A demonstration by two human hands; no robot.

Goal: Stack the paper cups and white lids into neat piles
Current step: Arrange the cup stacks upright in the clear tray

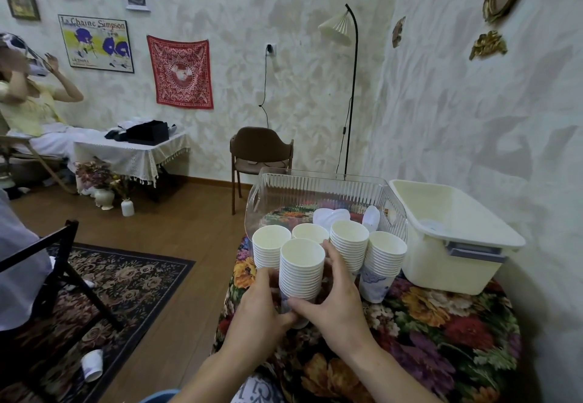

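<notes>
Several tall stacks of white paper cups stand close together on the flowered tablecloth point(441, 333). Both hands wrap round the front stack point(301, 271): my left hand point(262, 305) grips its left side and base, my right hand point(337, 292) curls round its right side with the thumb across the front. Other stacks stand at back left point(269, 246), back middle point(310, 233), behind my right hand point(349, 245) and at the right point(383, 265). White lids point(331, 217) lie inside a clear ribbed basket point(315, 186) behind the cups.
A cream plastic tub point(451, 238) stands to the right of the basket, against the wall. A single paper cup point(92, 364) lies on the rug on the floor at left. A dark folding chair point(63, 270) stands left of the table. Another person sits far left.
</notes>
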